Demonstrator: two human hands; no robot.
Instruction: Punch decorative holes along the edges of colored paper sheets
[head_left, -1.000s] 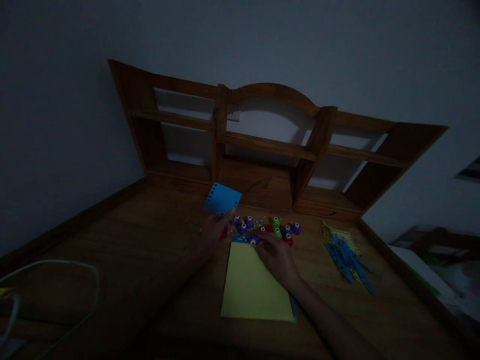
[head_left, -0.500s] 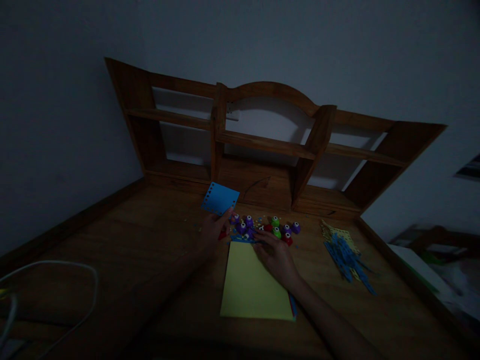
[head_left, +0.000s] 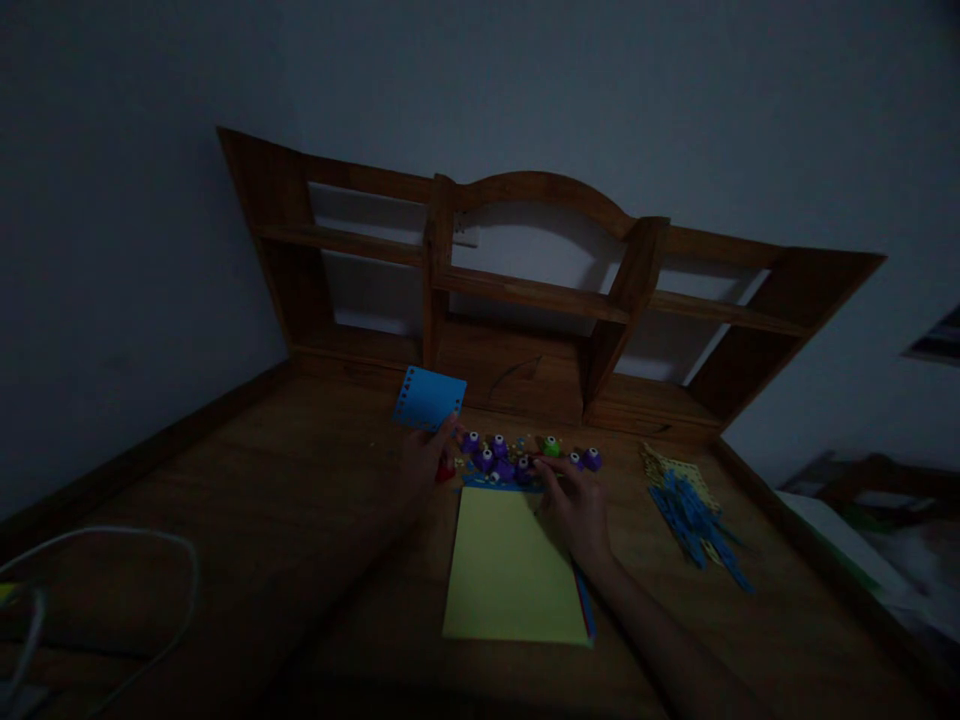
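My left hand (head_left: 424, 464) pinches a small blue card (head_left: 427, 399) with punched holes along its edge, held just above the wooden desk (head_left: 262, 500). A red punch (head_left: 445, 473) sits against that hand. My right hand (head_left: 576, 505) rests at the top right corner of a yellow sheet (head_left: 510, 570), its fingers curled among a cluster of small purple, green and red craft punches (head_left: 517, 455). Whether it grips one is hidden in the dim light.
A pile of blue and yellow paper strips (head_left: 690, 500) lies to the right. A wooden shelf unit (head_left: 525, 290) stands at the back of the desk. A white cable (head_left: 112, 590) loops at the left edge. Coloured sheets lie under the yellow one.
My right hand has shifted right along the row of punches, now covering the green and red ones near its fingers. The blue card has dropped slightly and tilted left.
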